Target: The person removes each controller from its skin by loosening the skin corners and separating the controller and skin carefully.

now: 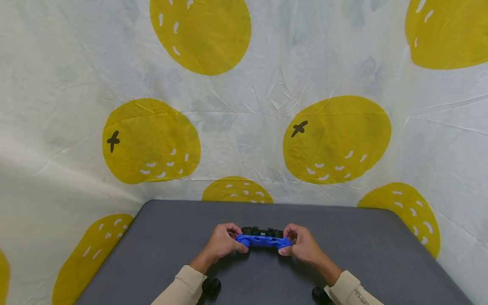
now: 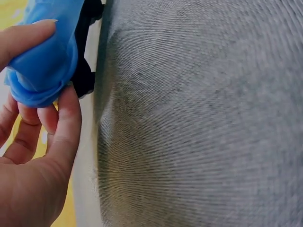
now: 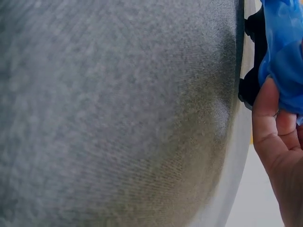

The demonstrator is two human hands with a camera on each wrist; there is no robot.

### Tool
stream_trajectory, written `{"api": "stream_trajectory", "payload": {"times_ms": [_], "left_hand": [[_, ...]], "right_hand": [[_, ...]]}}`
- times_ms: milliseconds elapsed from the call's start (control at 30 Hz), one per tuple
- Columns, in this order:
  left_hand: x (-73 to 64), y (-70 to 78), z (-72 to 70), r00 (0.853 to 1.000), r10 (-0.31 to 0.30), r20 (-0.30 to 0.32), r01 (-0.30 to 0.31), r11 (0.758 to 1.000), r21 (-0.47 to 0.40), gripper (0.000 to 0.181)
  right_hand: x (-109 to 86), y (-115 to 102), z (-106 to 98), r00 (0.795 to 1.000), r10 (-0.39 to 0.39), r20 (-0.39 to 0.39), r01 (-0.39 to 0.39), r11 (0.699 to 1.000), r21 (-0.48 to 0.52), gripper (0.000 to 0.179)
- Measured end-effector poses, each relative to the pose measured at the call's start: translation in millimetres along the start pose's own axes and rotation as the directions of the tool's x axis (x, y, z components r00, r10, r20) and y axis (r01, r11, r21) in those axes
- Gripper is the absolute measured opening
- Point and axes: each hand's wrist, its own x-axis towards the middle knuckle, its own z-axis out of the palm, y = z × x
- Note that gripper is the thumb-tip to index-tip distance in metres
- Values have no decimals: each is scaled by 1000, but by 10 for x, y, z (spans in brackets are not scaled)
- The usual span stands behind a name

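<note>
A black game controller [image 1: 262,231] with two thumbsticks is held up between both hands in the head view, with a soft blue silicone cover [image 1: 264,242] over its near side. My left hand [image 1: 224,241] pinches the left end, thumb in front and fingers behind. At the opposite end, my right hand [image 1: 304,245] grips the blue cover in the same way. The left wrist view shows the cover [image 2: 45,61] stretched and folded round a controller grip, with the dark controller body [image 2: 83,75] exposed beside it. Wrinkles run along the cover [image 3: 284,47] in the right wrist view.
A dark grey cloth-covered table [image 1: 171,237] lies beneath the hands. Behind and beside it hangs a pale sheet [image 1: 244,144] printed with yellow fruit. Round black objects sit by each cuff, one at the left wrist [image 1: 211,286] and another at the right [image 1: 319,294].
</note>
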Motion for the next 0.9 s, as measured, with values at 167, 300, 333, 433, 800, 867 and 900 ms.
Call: {"api": "stream_trajectory", "payload": {"times_ms": [167,300,333,433,800,867,900], "left_hand": [[12,7,-18,999,8,34,-8,1000,-23,41],[1,32,-9,1000,-22,22,23,998,-55,41],[-8,38,-5,999,-32,17,33,998,-62,41],[-31,33,11,999,-52,9,53,994,-100,41],[59,-51,-10,994,-93,49,103,965,-243,40],[65,-58,-15,993,-100,63,113,958,-265,39],[66,-59,-16,993,-100,69,116,954,-275,39]], "right_hand": [[-6,-34,-17,997,76,3,-76,996,37,41],[-4,-37,-17,995,94,-15,-94,995,15,43],[-5,-27,-10,996,85,-19,-85,996,9,43],[-10,6,20,998,48,-27,-48,999,5,42],[-2,-16,11,1000,-14,1,14,997,79,38],[7,-13,0,1000,-9,12,8,997,81,37],[10,-11,-6,1000,-10,19,8,996,85,37]]}}
